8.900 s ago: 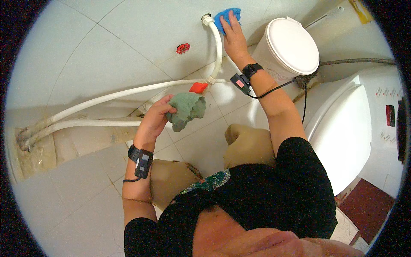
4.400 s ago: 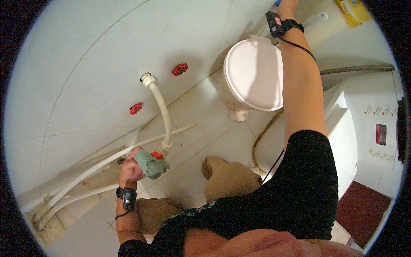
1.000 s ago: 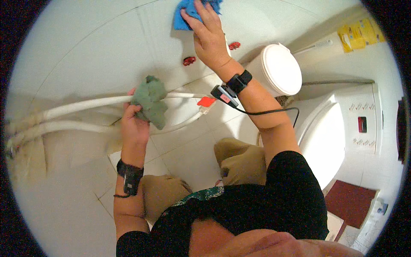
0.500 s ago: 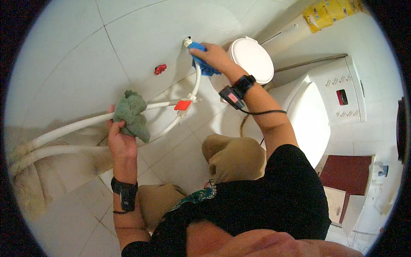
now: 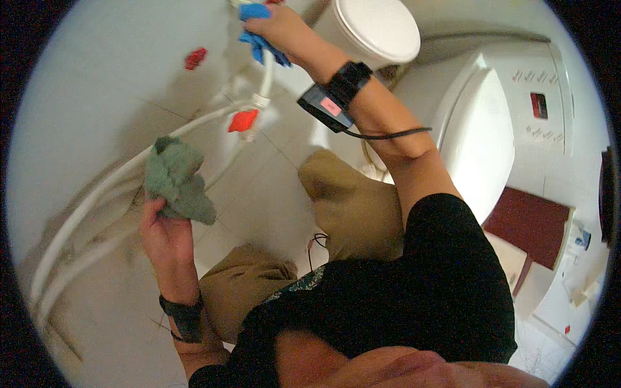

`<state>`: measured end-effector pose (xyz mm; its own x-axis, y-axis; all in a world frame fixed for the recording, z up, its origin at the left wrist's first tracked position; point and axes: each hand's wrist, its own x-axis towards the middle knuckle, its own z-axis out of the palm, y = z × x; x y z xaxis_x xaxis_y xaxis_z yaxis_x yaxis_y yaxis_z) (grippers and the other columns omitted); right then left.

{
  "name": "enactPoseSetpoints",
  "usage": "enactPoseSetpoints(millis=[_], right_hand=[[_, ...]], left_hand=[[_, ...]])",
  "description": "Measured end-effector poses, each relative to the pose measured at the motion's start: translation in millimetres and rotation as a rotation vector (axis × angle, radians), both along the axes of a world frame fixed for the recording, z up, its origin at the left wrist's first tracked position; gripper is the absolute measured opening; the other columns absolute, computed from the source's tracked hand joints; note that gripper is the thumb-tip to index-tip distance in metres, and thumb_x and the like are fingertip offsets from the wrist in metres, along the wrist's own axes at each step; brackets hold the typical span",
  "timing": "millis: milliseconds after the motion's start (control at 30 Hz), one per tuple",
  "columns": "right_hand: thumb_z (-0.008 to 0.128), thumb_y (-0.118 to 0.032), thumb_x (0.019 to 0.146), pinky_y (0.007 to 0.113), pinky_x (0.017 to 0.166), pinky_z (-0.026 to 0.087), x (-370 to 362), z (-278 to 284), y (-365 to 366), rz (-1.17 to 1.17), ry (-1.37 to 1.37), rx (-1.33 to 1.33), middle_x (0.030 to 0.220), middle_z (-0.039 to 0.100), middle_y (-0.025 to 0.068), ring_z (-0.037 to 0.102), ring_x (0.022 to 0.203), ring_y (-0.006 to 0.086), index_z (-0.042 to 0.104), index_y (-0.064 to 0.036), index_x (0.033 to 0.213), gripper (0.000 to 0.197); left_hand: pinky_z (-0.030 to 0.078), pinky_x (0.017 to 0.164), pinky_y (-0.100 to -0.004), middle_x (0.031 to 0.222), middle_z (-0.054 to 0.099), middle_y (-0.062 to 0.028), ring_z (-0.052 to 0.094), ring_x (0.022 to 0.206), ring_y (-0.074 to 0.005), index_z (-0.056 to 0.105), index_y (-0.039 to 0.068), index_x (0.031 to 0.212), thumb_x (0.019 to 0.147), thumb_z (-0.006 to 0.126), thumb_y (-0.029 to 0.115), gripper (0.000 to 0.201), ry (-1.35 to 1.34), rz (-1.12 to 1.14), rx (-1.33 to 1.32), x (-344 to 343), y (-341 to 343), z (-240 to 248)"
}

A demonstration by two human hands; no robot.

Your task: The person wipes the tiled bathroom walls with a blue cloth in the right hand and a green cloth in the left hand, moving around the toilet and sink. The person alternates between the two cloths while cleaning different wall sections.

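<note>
My left hand (image 5: 167, 236) is closed on a crumpled grey-green cloth (image 5: 178, 181). The cloth overlaps a long white pipe (image 5: 90, 200); whether it touches the pipe I cannot tell. Farther off and to the right, my right hand (image 5: 281, 29) grips a blue cloth (image 5: 256, 39) around the upper end of a short white pipe (image 5: 266, 81), near the top edge of the view. Below that cloth, the short pipe meets a valve with a red handle (image 5: 244, 121). The fitting above my right hand is partly cut off.
A red tap knob (image 5: 195, 59) sticks out of the pale wall. To the right of my right hand stands a white container with a round lid (image 5: 378, 29). A large white rounded fixture (image 5: 482, 129) is beside my right arm, and a dark red panel (image 5: 530, 226) lies behind it.
The view has shifted, so the wall, valve and red knob sit higher and farther left. Both hands keep their cloths; the green one looks shifted along the long pipe and less wrapped around it.
</note>
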<state>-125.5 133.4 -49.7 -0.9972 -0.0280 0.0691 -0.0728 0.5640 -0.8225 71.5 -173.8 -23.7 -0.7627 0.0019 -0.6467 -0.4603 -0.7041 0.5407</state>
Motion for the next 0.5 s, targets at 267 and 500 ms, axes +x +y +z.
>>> enactPoseSetpoints(millis=[267, 500], right_hand=[[0.061, -0.020, 0.083, 0.037, 0.061, 0.047, 31, 7, -53, -0.032, -0.163, -0.329, 0.070, 0.061, 0.0133, 0.060, 0.062, 0.0231, 0.057, 0.0009, 0.094, 0.024], [0.057, -0.027, 0.090, 0.041, 0.064, 0.049, 28, 0, -85, -0.168, -0.160, 0.132, 0.079, 0.064, 0.0208, 0.062, 0.072, 0.0353, 0.057, 0.0033, 0.096, 0.031]], left_hand=[[0.034, 0.108, -0.0500, 0.136, 0.047, -0.0161, 0.045, 0.126, -0.0324, 0.040, 0.002, 0.136, 0.077, 0.052, 0.009, 0.061, -0.023, -0.064, 0.059, 24, -19, -7], [0.038, 0.105, -0.0473, 0.133, 0.050, -0.0144, 0.050, 0.121, -0.0305, 0.044, -0.002, 0.132, 0.076, 0.052, 0.011, 0.058, -0.121, -0.160, 0.011, 27, -10, -35]])
